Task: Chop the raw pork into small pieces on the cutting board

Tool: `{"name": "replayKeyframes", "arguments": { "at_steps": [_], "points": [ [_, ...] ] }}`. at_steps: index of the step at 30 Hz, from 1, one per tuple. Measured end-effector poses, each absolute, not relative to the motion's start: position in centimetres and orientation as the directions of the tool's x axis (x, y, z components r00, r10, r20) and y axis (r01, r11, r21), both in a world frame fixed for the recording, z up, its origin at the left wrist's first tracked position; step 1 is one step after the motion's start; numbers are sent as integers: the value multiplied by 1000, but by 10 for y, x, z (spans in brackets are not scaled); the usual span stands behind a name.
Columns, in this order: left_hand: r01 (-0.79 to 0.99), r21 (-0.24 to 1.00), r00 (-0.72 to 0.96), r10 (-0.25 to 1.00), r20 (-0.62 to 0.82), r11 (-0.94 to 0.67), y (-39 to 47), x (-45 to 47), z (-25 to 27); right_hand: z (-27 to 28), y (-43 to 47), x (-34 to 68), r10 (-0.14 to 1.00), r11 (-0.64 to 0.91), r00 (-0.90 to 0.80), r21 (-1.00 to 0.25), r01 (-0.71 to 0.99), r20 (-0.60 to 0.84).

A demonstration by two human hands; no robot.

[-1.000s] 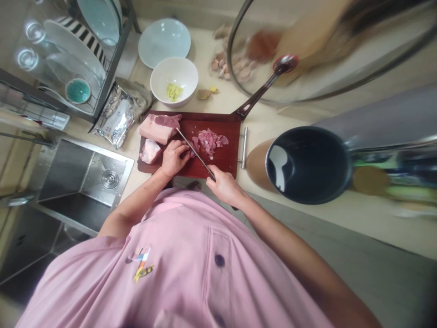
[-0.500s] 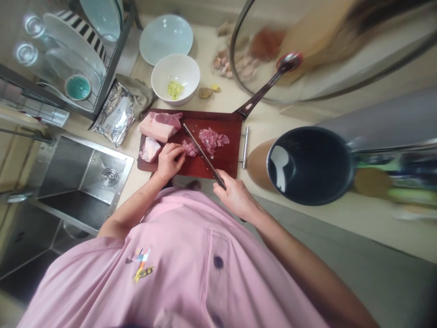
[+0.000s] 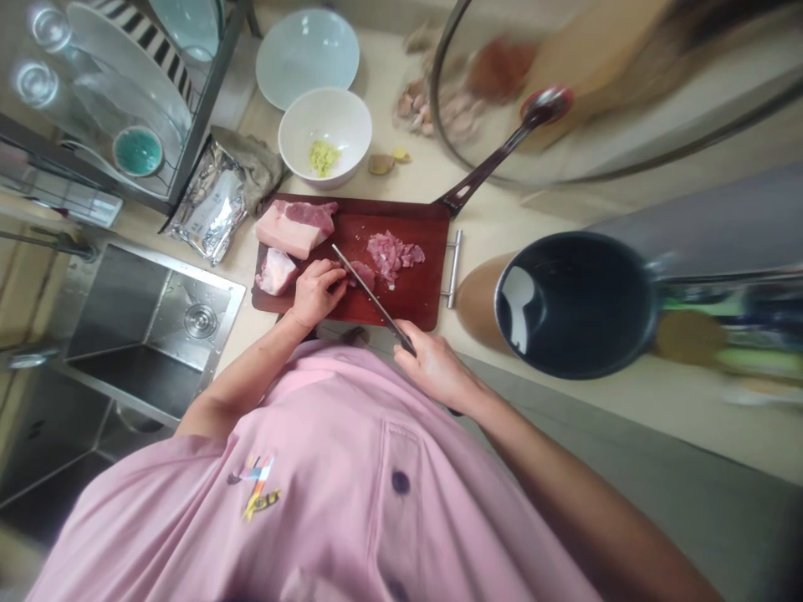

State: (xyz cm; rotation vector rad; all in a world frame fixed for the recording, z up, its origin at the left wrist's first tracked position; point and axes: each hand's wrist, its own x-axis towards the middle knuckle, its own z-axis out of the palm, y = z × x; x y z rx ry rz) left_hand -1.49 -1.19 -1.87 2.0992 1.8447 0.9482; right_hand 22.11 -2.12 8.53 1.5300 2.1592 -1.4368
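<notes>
My right hand (image 3: 432, 364) grips the handle of a kitchen knife (image 3: 370, 293), its blade slanting up and left across the red-brown cutting board (image 3: 407, 305). Beside the blade my left hand (image 3: 319, 293) has its fingers curled onto a small piece of meat (image 3: 360, 274), partly hidden by fingers and knife. Diced meat (image 3: 393, 255) lies in a heap right of the blade. A large slab of raw meat with pale fat (image 3: 294, 227) rests at the board's upper left. Below it sits a smaller fatty chunk (image 3: 274, 272), close to my left hand.
A white bowl (image 3: 351, 134) with chopped yellow-green bits stands behind the board, near a pale blue plate (image 3: 307, 58). A dark pot (image 3: 577, 305) is at right, a glass lid (image 3: 439, 100) behind. At left are a foil packet (image 3: 210, 213), sink (image 3: 156, 309) and dish rack (image 3: 188, 155).
The knife's tip has moved slightly down and left, nearer my left fingers. My left hand stays curled on the meat. The whole view has shifted slightly.
</notes>
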Motion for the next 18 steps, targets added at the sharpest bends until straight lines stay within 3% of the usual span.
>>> {"name": "replayKeyframes", "arguments": {
  "at_steps": [11, 18],
  "points": [
    [832, 527, 39, 965, 258, -174, -12, -15, -19, 63, -4, 184, 720, 135, -466, -554, 821, -515],
    [837, 517, 33, 959, 283, -182, -12, -15, -24, 64, -10, 200, 705, 102, -447, -546, 831, -550]
  ]
}}
